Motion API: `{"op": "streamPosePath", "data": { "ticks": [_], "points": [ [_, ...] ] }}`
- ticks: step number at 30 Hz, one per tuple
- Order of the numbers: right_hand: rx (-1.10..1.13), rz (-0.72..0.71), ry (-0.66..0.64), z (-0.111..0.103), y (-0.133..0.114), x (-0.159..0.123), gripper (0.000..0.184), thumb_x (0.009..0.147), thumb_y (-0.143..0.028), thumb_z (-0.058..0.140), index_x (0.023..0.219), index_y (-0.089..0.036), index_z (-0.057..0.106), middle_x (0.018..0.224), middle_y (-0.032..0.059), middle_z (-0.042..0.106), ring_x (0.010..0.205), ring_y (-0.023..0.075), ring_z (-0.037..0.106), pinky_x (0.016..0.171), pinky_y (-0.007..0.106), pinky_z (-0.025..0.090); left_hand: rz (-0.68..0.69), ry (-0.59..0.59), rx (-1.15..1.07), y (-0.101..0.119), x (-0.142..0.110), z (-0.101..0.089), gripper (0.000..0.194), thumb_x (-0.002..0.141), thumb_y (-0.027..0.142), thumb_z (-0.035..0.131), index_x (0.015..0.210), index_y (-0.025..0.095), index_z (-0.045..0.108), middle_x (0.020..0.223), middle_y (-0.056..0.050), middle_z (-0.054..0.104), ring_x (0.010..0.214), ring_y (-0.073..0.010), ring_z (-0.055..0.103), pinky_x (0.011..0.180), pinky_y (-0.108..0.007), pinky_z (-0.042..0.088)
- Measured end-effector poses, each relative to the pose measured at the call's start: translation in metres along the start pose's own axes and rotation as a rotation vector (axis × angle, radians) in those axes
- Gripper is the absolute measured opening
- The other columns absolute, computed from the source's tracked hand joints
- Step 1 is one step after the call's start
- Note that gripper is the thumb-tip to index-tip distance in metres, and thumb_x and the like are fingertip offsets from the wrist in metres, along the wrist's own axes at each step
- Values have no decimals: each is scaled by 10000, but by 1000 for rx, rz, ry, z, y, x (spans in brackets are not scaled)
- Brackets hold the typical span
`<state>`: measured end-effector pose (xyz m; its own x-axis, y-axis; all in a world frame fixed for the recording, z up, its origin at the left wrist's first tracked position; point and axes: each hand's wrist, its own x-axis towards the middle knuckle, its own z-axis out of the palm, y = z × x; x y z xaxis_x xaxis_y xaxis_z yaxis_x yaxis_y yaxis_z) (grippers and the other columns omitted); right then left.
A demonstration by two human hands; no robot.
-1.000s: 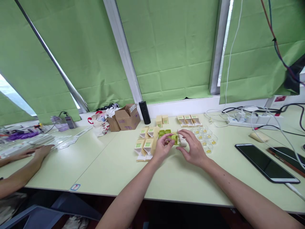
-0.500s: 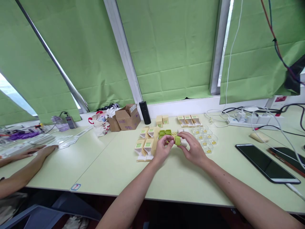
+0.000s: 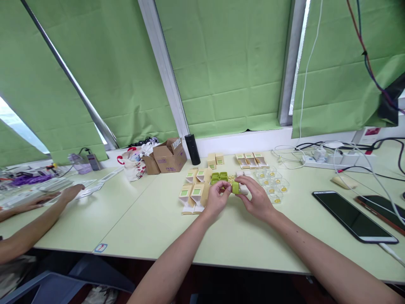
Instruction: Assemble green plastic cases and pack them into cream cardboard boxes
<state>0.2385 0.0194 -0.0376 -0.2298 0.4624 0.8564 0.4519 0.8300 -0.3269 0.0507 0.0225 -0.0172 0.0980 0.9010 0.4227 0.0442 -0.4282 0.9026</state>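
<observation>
My right hand is closed round a small container with a green end and a white body, held above the table. The fingers of my left hand are pinched together right beside the green end; whether they hold something small is hidden. Behind my hands sit several green square cups and small yellowish pieces. Close by on the left, open cream cartons with green squares stand in a group. To the right lie several clear plastic cups with yellow centres.
More cream cartons line the back. A black cylinder and a cardboard box stand by the wall. At right are a phone, cables and a power strip. A co-worker's hand rests at far left.
The green-and-white container has turned slightly between my hands, which stay in nearly the same place. At far left, the co-worker's hand has moved a little right and farther back.
</observation>
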Motion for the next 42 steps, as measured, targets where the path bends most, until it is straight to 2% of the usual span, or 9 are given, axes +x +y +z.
{"op": "streamPosePath", "data": {
  "ticks": [13,42],
  "points": [
    [7,5,2,0,0,0,443,985,-190,613,1419,-264,571,1356,138,700,1276,316,673,1043,538,613,3,0,-27,0,0,0,373,825,500,837,843,152,704,818,-51,689,783,-178,626,786,-311,513],
    [49,16,16,0,2,0,473,958,-159,630,1415,-269,577,1355,135,700,1272,327,671,1032,566,621,-5,-10,-89,4,-1,-2,444,802,556,856,833,150,681,791,-39,687,736,-158,644,752,-297,538]
  ]
}}
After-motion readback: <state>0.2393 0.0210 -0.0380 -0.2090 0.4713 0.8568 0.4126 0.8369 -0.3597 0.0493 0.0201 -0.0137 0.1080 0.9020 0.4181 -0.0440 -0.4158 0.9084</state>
